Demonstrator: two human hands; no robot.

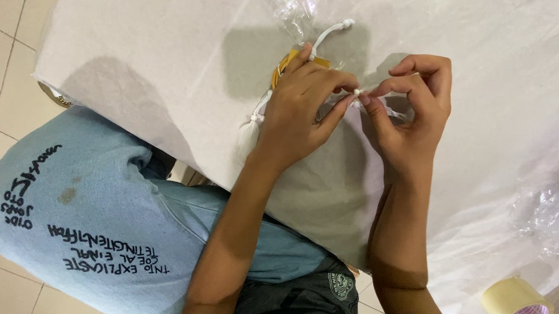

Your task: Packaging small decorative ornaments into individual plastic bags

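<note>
both hands work over the near edge of a table (164, 49) covered in a pale cloth. the left hand (299, 113) comes up from the near edge with its back to the camera, wrist bent slightly, knuckles raised and fingers curled forward; its forefinger and thumb are pressed together on a thin white cord (356, 93). the right hand (414, 112) rises beside it, palm turned toward the left hand, fingers arched high, with thumb and forefinger tip closed on the same cord, so the two pinches almost touch. the cord sits between the two hands, just in from the near edge and about midway along the table. another stretch of white cord (328, 33) with a knotted end loops out beyond the left hand's knuckles, toward the far edge, and a white tassel-like end (252, 124) hangs by the left wrist. a yellow piece (285, 62) shows under the left hand's fingers, mostly hidden. crinkled clear plastic (293, 11) lies at the far edge above it, and more clear plastic (545, 213) lies toward the right edge. a roll of tan tape (513, 296) sits at the near right corner. both forearms run down past light blue jeans (89, 213) with dark lettering.
</note>
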